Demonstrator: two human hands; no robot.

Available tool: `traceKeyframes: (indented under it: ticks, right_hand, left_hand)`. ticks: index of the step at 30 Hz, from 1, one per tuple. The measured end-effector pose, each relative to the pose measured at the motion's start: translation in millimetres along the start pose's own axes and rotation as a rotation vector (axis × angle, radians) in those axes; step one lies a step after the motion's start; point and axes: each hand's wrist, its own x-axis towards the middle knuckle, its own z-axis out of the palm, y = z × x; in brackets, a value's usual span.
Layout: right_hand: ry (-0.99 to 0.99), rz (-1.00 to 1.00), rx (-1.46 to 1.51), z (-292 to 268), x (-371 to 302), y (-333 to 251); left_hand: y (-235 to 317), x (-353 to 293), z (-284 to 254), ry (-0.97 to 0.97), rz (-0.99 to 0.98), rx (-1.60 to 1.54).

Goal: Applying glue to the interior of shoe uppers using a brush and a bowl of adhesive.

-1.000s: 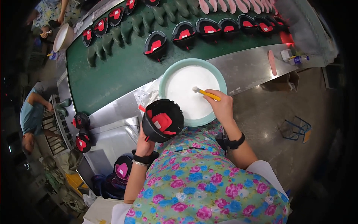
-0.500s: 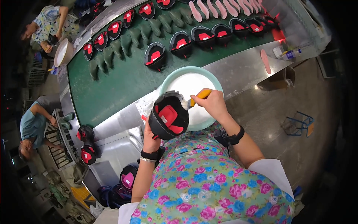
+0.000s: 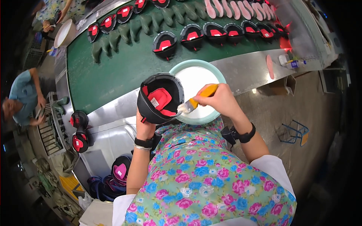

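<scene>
A black shoe upper (image 3: 145, 107) with a red lining is held up in my left hand (image 3: 144, 129), which grips it from below and on its near left side. Its open bottom edge, rimmed in grey, faces up. My right hand (image 3: 223, 100) is closed around the yellow handle of a flat paintbrush (image 3: 188, 106). The white-coated bristles touch the upper's lower right rim. Just behind the brush stands a pale teal basin (image 3: 221, 76) with white liquid (image 3: 196, 79) in it, partly covered by the upper and my right hand.
On the green belt (image 3: 94, 83) are rows of black-and-red uppers (image 3: 164, 45), dark green foot-shaped forms (image 3: 145, 23) and pink insoles (image 3: 226, 8). A co-worker (image 3: 23, 94) sits at left; another person's arms show at upper left. Uppers (image 3: 120, 170) are piled low left; a stool (image 3: 296, 132) stands right.
The shoe upper has moved left and a little up, and is turned. The bristles have passed from its upper right rim to its lower right rim. The whole view has shifted slightly.
</scene>
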Motion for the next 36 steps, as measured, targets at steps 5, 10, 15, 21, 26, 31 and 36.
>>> traceKeyframes:
  ticks: [5, 10, 15, 21, 26, 31, 36]
  right_hand:
    - [0.119, -0.176, -0.117, 0, 24, -6]
    - [-0.245, -0.579, 0.051, 34, 29, -71]
    - [-0.372, -0.647, 0.060, 68, 61, -77]
    - [-0.054, -0.236, -0.185, 26, 78, -5]
    - [0.174, 0.010, 0.016, 0, 53, 1]
    - [0.328, 0.145, 0.153, -9, 48, 23]
    - [0.180, 0.230, 0.096, 39, 66, 41]
  left_hand:
    - [9, -1, -48, 0.000, -0.299, -0.373]
    - [37, -1, -13, 0.068, -0.422, -0.297]
    - [21, 7, -9, -0.184, -0.477, -0.659]
    - [-1, 23, -10, 0.273, -0.731, -0.338]
    - [7, 62, -70, 0.044, -0.572, -0.599]
    - [-30, 172, -110, 0.275, -0.147, -0.176]
    - [-95, 267, -159, 0.282, -0.107, -0.182]
